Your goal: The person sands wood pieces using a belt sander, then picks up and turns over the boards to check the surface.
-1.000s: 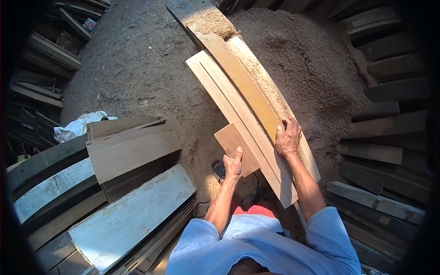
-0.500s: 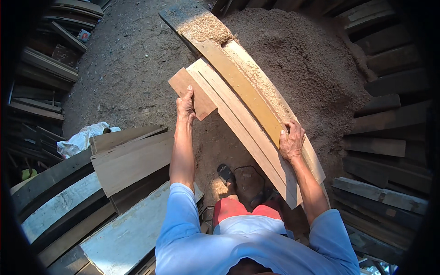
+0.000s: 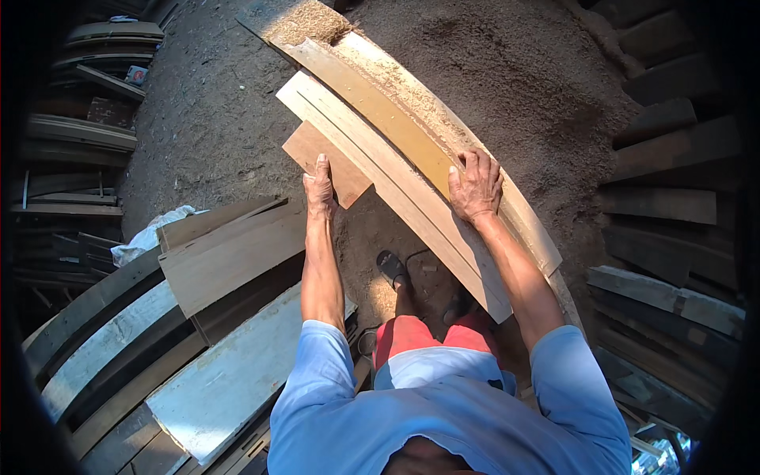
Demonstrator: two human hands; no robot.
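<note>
My left hand (image 3: 318, 190) is closed on the edge of a reddish-brown rectangular wooden board (image 3: 336, 170), thumb on top. This board lies against the near side of a long pale wooden plank (image 3: 396, 190) with a dark line along its length. Beside that plank runs a yellowish-brown wooden strip (image 3: 380, 107), set on a long wooden bench (image 3: 514, 198) strewn with sawdust. My right hand (image 3: 476, 188) lies palm down over the strip, fingers spread across its top and thumb toward the pale plank. The fingers of my left hand beneath the board are hidden.
A large heap of sawdust (image 3: 507, 79) rises beyond the bench. Stacked boards (image 3: 229, 253) and a pale blue-white slab (image 3: 222, 388) lie at the lower left, with a white sack (image 3: 150, 237) behind. Dark planks (image 3: 665, 206) line the right side.
The pale plank has slid forward past the brown board, which now meets it farther back from its far end. My right hand has moved forward and left along the strip.
</note>
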